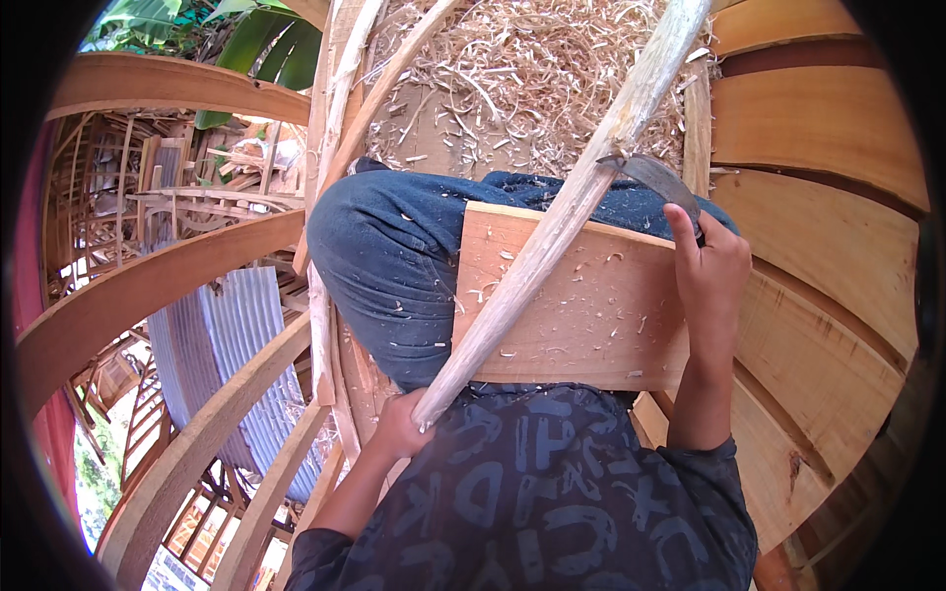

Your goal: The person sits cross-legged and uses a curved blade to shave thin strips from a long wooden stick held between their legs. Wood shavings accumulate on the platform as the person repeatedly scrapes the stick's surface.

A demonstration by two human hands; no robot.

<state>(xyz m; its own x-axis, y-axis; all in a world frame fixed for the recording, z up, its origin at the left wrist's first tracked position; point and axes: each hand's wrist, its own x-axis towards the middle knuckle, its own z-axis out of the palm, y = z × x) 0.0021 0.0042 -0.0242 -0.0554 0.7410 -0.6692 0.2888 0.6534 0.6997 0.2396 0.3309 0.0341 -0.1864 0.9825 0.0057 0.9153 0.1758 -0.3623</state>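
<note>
A long pale wooden pole [552, 231] runs slantwise across my lap, from the near left to the far right. My left hand [400, 426] is closed around its near end, close to my body. In my right hand [713, 258] is a knife with a curved, dark metal blade [658, 179]; my fingers wrap its hidden handle and the thumb lies along it. The blade's tip end meets the pole at a rough, whittled spot. Under the pole, a flat wooden board [591, 305] rests on my thighs, sprinkled with small shavings.
Curled wood shavings [522, 69] cover the floor ahead. Wide wooden planks [828, 227] form a wall at right. Curved timber ribs [197, 404] stand at left, with corrugated metal sheets [246, 345] and stacked wood beyond. My bent legs [384, 266] lie beneath the board.
</note>
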